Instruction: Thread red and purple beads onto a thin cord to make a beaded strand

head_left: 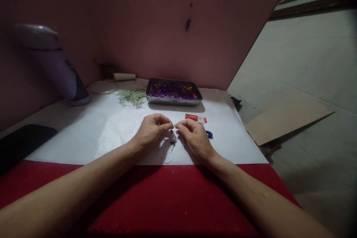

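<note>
My left hand and my right hand meet over the white paper, fingertips nearly touching. Each has thumb and index finger pinched on a thin beaded string. Below the fingertips hang a red bead and a dark round bead, with a pale loop of thread under them. What exactly sits between the fingertips is too small to tell. Just behind my right hand lie a red packet and a blue object, the latter partly hidden by that hand.
A metal tray of purple beads stands at the back, beside tangled green threads. A purple lamp-like object rises at the left, above a black item. Red cloth covers the front edge. A beaded strand hangs behind.
</note>
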Demonstrator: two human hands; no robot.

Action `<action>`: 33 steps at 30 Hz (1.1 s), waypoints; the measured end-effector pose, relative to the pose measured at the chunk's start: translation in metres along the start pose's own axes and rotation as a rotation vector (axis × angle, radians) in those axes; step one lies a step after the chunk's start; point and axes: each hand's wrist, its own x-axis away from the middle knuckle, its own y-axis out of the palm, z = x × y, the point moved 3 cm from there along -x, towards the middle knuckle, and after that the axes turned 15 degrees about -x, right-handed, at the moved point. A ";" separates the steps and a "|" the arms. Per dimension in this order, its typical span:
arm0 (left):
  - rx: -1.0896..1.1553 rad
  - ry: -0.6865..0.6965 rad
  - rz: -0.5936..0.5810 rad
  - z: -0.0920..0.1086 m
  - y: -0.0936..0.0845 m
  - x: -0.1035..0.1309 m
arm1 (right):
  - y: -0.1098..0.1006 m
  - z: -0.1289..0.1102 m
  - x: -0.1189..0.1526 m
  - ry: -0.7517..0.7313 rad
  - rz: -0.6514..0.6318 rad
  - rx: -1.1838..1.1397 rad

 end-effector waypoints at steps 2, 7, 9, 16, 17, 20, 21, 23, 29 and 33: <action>0.003 0.003 0.003 0.001 0.000 0.000 | 0.000 0.001 0.000 0.013 0.006 -0.018; -0.001 0.018 0.025 0.002 0.000 0.001 | -0.001 0.003 0.000 0.048 0.023 -0.073; 0.002 0.020 0.033 0.002 -0.001 0.001 | -0.001 0.002 0.000 0.045 0.028 -0.071; 0.023 -0.004 0.051 0.001 0.000 0.001 | -0.003 0.002 0.000 0.031 0.040 -0.053; 0.025 -0.008 0.054 0.001 0.000 0.001 | -0.003 0.003 0.000 0.028 0.037 -0.049; 0.024 -0.012 0.068 0.000 0.000 0.001 | -0.003 0.004 -0.001 0.000 0.018 -0.021; 0.023 -0.011 0.074 0.000 0.000 0.000 | -0.003 0.004 -0.001 -0.011 0.016 -0.009; 0.027 -0.005 0.084 0.000 0.000 0.000 | -0.003 0.004 0.000 -0.028 0.018 0.011; 0.074 0.006 0.107 -0.003 -0.001 -0.003 | -0.003 0.000 0.001 -0.051 0.029 0.037; 0.119 0.005 0.121 -0.005 -0.001 -0.003 | -0.002 -0.001 0.002 -0.036 0.014 0.025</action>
